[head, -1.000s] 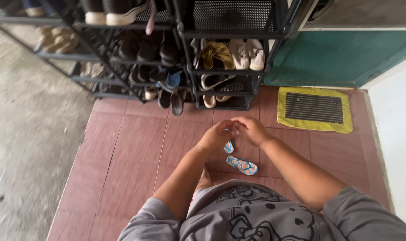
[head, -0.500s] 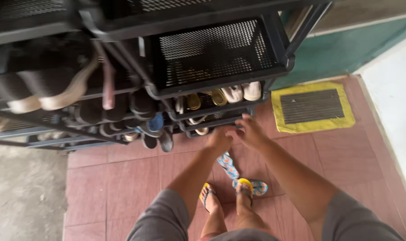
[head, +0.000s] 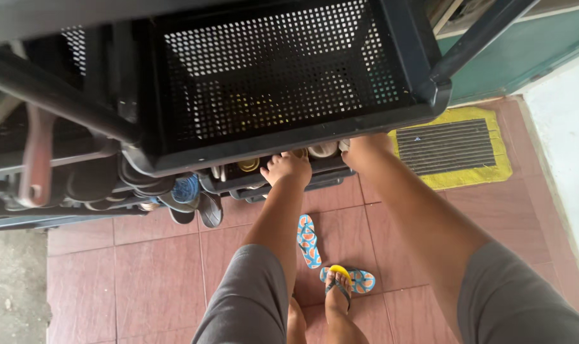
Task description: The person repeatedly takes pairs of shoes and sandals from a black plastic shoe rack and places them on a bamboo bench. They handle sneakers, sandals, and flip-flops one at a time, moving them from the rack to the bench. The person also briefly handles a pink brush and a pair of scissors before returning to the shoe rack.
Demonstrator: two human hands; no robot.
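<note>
Camera had dropped closer to the rack [head: 283, 137] than half a second earlier: the black mesh shelf now filled the upper half of the head view, where before it sat higher and smaller.

Left hand [head: 288, 169] had moved up from over the floor tiles to the front edge of a lower shelf, fingers curled down over it, just beside a yellowish shoe [head: 247, 165] and a pale shoe [head: 321, 150] stored there. Whether it gripped a shoe or only the shelf edge could not be told.

Right hand [head: 364, 148] had gone in under the mesh shelf; only the wrist and the back of the hand showed, fingers hidden, so open or closed could not be told. Earlier both hands were together in the open, in front of the rack.

Small patterned sandals were on the red tile floor [head: 143, 274]: one sandal [head: 308, 240] lay free between the forearms, the other sandal [head: 359, 280] sat partly under the foot [head: 338, 290] in a yellow-strapped flip-flop. Both were in about the same spots as before.

Blue shoe [head: 186, 188] and dark shoes [head: 210, 210] stuck out of the left rack's bottom shelf. Yellow-edged mat [head: 455, 150] lay right of the rack, against the green door [head: 525, 54].
</note>
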